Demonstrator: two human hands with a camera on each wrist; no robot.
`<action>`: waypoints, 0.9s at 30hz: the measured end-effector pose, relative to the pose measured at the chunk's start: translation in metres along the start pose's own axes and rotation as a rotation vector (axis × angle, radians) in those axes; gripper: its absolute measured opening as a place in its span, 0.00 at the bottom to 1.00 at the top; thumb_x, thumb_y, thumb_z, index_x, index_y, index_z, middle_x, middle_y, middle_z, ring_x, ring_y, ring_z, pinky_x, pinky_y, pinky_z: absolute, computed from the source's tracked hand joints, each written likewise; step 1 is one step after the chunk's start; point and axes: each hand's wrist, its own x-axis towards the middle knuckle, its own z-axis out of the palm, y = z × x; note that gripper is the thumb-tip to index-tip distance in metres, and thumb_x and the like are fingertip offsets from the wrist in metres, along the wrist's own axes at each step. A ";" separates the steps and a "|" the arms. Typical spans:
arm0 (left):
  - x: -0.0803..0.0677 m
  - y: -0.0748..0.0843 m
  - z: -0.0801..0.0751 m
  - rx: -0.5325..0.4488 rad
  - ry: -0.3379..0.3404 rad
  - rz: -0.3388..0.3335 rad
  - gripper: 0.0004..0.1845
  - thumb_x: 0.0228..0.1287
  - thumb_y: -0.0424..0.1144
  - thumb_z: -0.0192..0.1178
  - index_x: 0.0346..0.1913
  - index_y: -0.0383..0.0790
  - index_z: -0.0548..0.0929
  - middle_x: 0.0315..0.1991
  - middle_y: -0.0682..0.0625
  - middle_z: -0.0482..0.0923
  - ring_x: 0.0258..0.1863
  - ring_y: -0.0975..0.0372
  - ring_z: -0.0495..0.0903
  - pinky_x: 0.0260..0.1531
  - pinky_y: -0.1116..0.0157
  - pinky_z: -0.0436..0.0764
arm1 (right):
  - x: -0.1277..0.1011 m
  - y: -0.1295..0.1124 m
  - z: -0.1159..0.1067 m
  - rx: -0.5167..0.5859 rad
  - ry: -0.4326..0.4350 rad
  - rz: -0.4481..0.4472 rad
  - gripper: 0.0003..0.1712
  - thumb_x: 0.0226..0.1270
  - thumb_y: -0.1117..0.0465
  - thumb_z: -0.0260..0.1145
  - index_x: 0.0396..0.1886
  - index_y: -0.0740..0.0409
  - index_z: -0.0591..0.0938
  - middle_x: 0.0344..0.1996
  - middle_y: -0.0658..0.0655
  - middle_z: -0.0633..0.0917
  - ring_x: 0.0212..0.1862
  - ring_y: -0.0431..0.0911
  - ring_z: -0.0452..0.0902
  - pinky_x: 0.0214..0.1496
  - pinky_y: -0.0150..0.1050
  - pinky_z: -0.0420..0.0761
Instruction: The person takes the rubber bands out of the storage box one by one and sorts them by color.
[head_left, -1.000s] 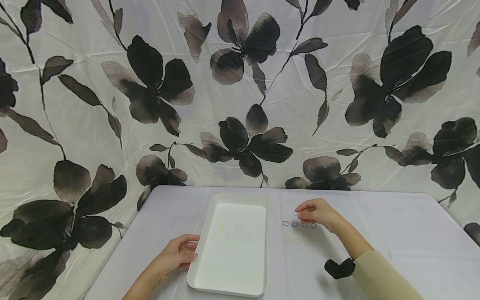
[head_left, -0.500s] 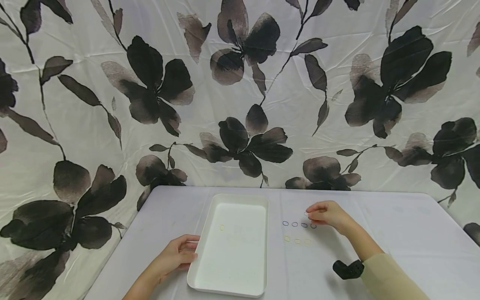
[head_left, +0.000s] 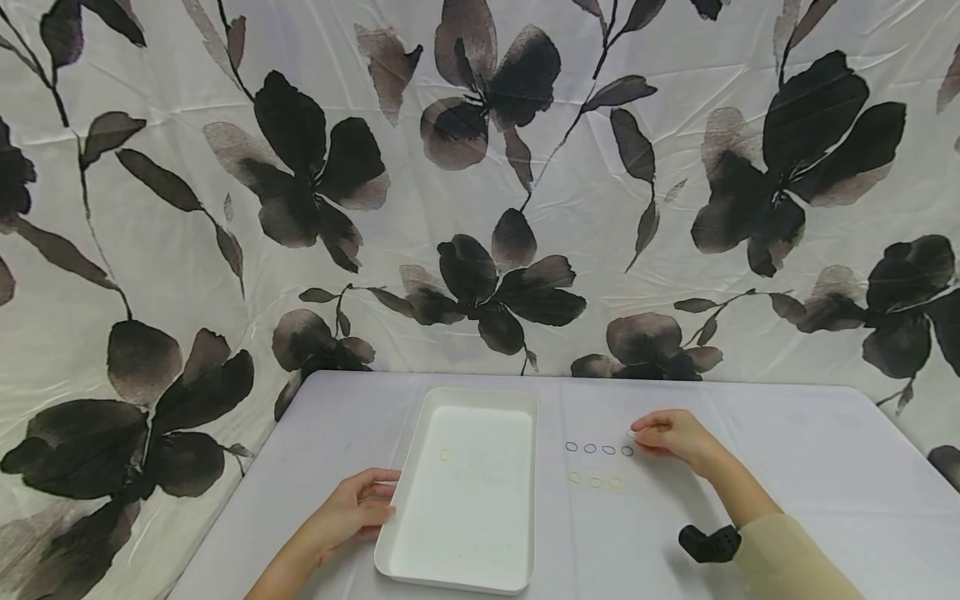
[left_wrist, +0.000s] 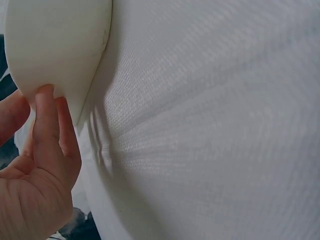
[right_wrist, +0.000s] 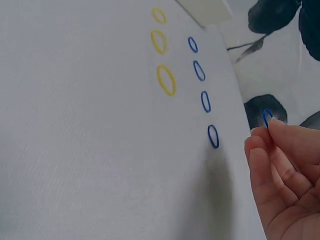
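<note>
My right hand (head_left: 678, 437) pinches a thin blue rubber band (right_wrist: 266, 117) between thumb and forefinger, above the right end of a row of blue rubber bands (right_wrist: 213, 136). Nearer to me lie three yellow rubber bands (head_left: 596, 482), also in a row. My left hand (head_left: 348, 512) touches the left side of a white rectangular tray (head_left: 457, 575), its fingertips against the outer wall in the left wrist view. One yellow rubber band (head_left: 444, 455) lies inside the tray.
A white cloth covers the table (head_left: 825, 500). Behind it hangs a white curtain with dark flowers (head_left: 498, 292). A black wrist strap piece (head_left: 708, 544) sits by the right sleeve (head_left: 795, 558).
My right hand has moved rightward along the blue row with the blue rubber band pinched, uncovering the third yellow one. The left hand and tray stay put.
</note>
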 end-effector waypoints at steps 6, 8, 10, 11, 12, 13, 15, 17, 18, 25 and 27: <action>0.000 0.000 0.001 0.002 0.010 -0.002 0.31 0.55 0.28 0.63 0.62 0.27 0.65 0.49 0.39 0.73 0.42 0.57 0.79 0.37 0.58 0.80 | -0.001 0.009 -0.001 -0.017 0.028 0.056 0.13 0.61 0.70 0.61 0.43 0.77 0.78 0.31 0.55 0.84 0.30 0.40 0.77 0.34 0.33 0.80; 0.000 0.000 0.001 0.005 0.015 -0.004 0.31 0.55 0.28 0.63 0.62 0.27 0.65 0.49 0.39 0.73 0.42 0.57 0.79 0.37 0.58 0.80 | -0.001 0.013 -0.002 -0.030 0.035 0.065 0.13 0.62 0.69 0.62 0.42 0.76 0.78 0.30 0.54 0.84 0.29 0.41 0.77 0.33 0.33 0.80; 0.000 0.000 0.001 0.006 0.018 -0.006 0.31 0.55 0.28 0.63 0.62 0.27 0.65 0.49 0.39 0.73 0.42 0.57 0.78 0.37 0.59 0.80 | -0.002 0.015 -0.002 -0.036 0.045 0.071 0.12 0.61 0.70 0.62 0.42 0.76 0.79 0.28 0.53 0.84 0.28 0.41 0.77 0.32 0.32 0.80; 0.000 0.000 0.001 0.007 0.020 -0.008 0.31 0.55 0.28 0.63 0.62 0.27 0.65 0.49 0.39 0.73 0.42 0.57 0.78 0.36 0.59 0.80 | -0.002 0.016 -0.003 -0.046 0.048 0.071 0.12 0.61 0.70 0.62 0.41 0.76 0.79 0.27 0.53 0.83 0.28 0.41 0.77 0.31 0.32 0.80; 0.000 0.000 0.001 0.007 0.023 -0.009 0.31 0.55 0.28 0.63 0.62 0.27 0.65 0.49 0.39 0.73 0.42 0.57 0.78 0.36 0.59 0.80 | -0.002 0.017 -0.003 -0.054 0.050 0.072 0.12 0.61 0.70 0.63 0.41 0.76 0.79 0.27 0.52 0.83 0.28 0.40 0.77 0.31 0.32 0.80; 0.000 0.000 0.001 0.008 0.025 -0.012 0.31 0.55 0.28 0.63 0.62 0.28 0.65 0.49 0.39 0.73 0.42 0.57 0.78 0.36 0.59 0.80 | -0.002 0.018 -0.003 -0.066 0.052 0.070 0.12 0.60 0.70 0.63 0.41 0.76 0.79 0.26 0.52 0.83 0.27 0.40 0.77 0.30 0.32 0.80; 0.000 0.000 0.001 0.009 0.027 -0.014 0.30 0.55 0.28 0.63 0.62 0.28 0.66 0.49 0.39 0.74 0.41 0.57 0.78 0.36 0.59 0.80 | -0.002 0.019 -0.003 -0.077 0.068 0.079 0.11 0.60 0.70 0.63 0.40 0.75 0.80 0.25 0.51 0.82 0.26 0.40 0.76 0.29 0.32 0.79; 0.000 0.000 0.001 0.009 0.025 -0.012 0.30 0.55 0.28 0.62 0.62 0.28 0.66 0.49 0.39 0.74 0.42 0.57 0.79 0.36 0.59 0.80 | -0.001 0.020 -0.003 -0.097 0.065 0.073 0.11 0.59 0.71 0.63 0.40 0.75 0.79 0.24 0.51 0.82 0.25 0.40 0.76 0.28 0.32 0.79; 0.001 0.000 0.001 0.007 0.022 -0.010 0.30 0.55 0.28 0.62 0.62 0.28 0.65 0.49 0.39 0.74 0.42 0.57 0.79 0.36 0.58 0.80 | -0.001 0.020 -0.003 -0.106 0.070 0.074 0.11 0.59 0.71 0.63 0.40 0.75 0.80 0.24 0.51 0.81 0.25 0.41 0.75 0.28 0.32 0.78; 0.000 0.000 0.001 0.004 0.013 -0.007 0.30 0.55 0.28 0.62 0.62 0.27 0.65 0.50 0.38 0.73 0.43 0.56 0.79 0.37 0.58 0.80 | 0.001 0.019 0.000 -0.154 0.076 0.079 0.09 0.59 0.70 0.63 0.39 0.73 0.81 0.22 0.51 0.80 0.24 0.42 0.74 0.26 0.32 0.77; 0.000 0.000 0.001 0.006 0.014 -0.008 0.30 0.55 0.28 0.62 0.62 0.27 0.65 0.50 0.38 0.73 0.43 0.56 0.78 0.37 0.58 0.80 | 0.001 0.018 0.000 -0.163 0.073 0.080 0.09 0.59 0.70 0.63 0.39 0.73 0.81 0.21 0.51 0.79 0.24 0.42 0.73 0.26 0.32 0.77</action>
